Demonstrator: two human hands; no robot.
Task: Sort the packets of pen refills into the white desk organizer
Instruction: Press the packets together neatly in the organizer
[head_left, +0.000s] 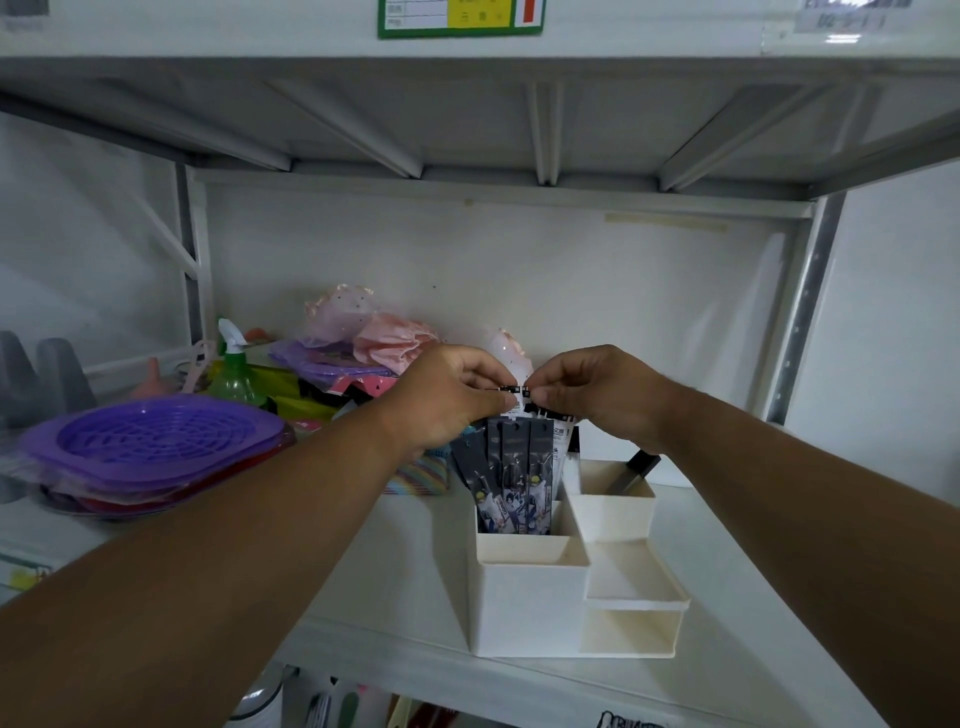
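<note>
Head view: the left hand (451, 400) and right hand (597, 396) meet just above centre, both pinching the top edge of one black-and-white refill packet (521, 393). Directly below, at 6 o'clock of the hands, dark printed packets of pen refills (514, 478) stand upright in the tall left compartment of the white plastic desk organizer (524, 608). At 9 o'clock lies a purple plastic perforated basket (156, 436).
</note>
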